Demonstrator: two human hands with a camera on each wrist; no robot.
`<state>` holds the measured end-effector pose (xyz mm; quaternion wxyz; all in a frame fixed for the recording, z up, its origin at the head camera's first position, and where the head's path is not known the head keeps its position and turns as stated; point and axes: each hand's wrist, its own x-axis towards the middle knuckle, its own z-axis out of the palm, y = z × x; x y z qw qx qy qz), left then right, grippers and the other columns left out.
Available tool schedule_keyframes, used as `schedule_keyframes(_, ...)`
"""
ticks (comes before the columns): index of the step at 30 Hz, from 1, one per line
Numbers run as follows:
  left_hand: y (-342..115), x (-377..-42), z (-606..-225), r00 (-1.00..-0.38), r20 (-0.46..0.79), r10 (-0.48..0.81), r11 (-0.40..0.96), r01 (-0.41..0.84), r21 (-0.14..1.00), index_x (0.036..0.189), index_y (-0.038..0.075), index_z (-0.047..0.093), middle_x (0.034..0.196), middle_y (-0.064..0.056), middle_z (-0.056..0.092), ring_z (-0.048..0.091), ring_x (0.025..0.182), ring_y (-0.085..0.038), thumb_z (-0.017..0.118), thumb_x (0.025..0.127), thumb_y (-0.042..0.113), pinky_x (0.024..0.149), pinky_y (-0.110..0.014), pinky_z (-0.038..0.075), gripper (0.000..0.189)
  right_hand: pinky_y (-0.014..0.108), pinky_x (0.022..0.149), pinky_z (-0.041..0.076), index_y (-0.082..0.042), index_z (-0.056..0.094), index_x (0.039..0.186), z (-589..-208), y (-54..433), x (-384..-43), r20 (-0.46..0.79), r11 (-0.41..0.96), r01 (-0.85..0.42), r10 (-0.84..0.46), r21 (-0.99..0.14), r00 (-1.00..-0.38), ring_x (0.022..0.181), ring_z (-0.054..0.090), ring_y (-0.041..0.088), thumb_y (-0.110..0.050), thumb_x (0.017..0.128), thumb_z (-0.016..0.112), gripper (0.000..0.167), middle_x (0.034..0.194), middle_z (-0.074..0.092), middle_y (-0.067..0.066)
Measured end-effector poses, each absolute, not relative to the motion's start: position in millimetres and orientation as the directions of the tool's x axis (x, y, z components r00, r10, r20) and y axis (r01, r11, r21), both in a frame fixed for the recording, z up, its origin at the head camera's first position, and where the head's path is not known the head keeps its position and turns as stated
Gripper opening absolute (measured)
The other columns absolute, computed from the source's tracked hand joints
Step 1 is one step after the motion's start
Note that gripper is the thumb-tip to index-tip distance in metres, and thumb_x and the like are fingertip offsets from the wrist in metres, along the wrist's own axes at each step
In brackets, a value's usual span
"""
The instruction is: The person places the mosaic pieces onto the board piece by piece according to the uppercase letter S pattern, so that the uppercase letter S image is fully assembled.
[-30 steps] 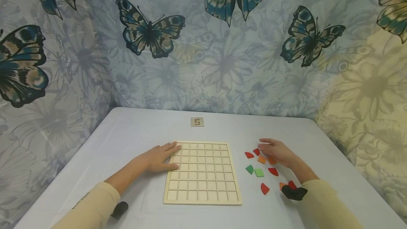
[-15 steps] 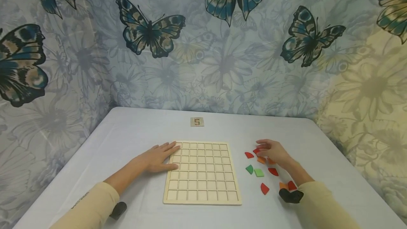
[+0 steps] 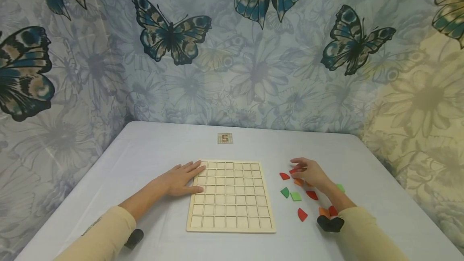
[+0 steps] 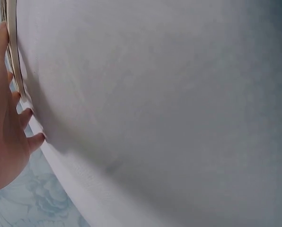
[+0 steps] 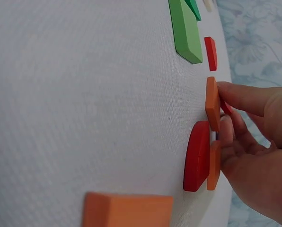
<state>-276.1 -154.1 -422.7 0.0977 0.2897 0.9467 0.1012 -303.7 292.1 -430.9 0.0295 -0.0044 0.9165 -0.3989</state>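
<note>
My left hand lies with spread, straight fingers over the left edge of a pale wooden grid board. In the left wrist view its fingertips touch the board's edge. On the right, my right hand pinches a red quarter-round piece between thumb and fingers. That red piece is mostly hidden by the fingers in the right wrist view. An orange square piece lies just in front of the thumb, and a second orange piece is below the fingers.
Loose pieces lie around the right hand: red quarter-rounds, a dark green one, a light green square and an orange piece. A small patterned card lies at the back of the white table.
My right hand has shifted slightly left, its fingers coming together on the red piece. A light green piece now shows behind the right forearm. The left hand stays put.
</note>
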Motion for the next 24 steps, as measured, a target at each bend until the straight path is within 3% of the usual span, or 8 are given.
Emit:
schedule_keyframes(10,-155.0,-276.7,-428.2,-0.815,-0.118,0.567,0.816,0.535,0.220,0.153,0.012,0.024,0.157,-0.010,0.016,0.019,0.141,-0.032,0.041,0.092,0.066,0.109,-0.056,0.017,0.083,0.027,0.062,0.049,-0.002,0.055,0.128,-429.9,291.3,-303.3,-0.061,0.687,0.028,-0.023,-0.726,-0.998,0.084,0.056,0.026,-0.007,0.087,0.069,0.043,0.111,0.059,0.021)
schedule_keyframes(18,-157.3,-275.6,-424.4,-0.829,-0.148,0.540,0.832,0.498,0.246,0.153,0.010,0.022,0.157,-0.007,0.017,0.018,0.142,-0.031,0.042,0.091,0.066,0.110,-0.055,0.016,0.085,0.020,0.056,0.047,-0.001,0.057,0.126,-427.2,288.8,-306.3,-0.045,0.679,0.036,0.004,-0.734,-0.999,0.078,0.057,0.025,-0.007,0.090,0.065,0.037,0.117,0.053,0.026)
schedule_keyframes(24,-160.1,-274.5,-424.0,-0.822,-0.135,0.553,0.821,0.511,0.253,0.152,0.010,0.025,0.157,-0.007,0.018,0.019,0.141,-0.032,0.043,0.091,0.065,0.110,-0.056,0.016,0.084,0.022,0.063,0.051,-0.001,0.057,0.127,-422.9,285.3,-310.5,-0.064,0.629,0.065,0.024,-0.774,-0.998,0.081,0.059,0.024,-0.012,0.092,0.065,0.038,0.116,0.057,0.023)
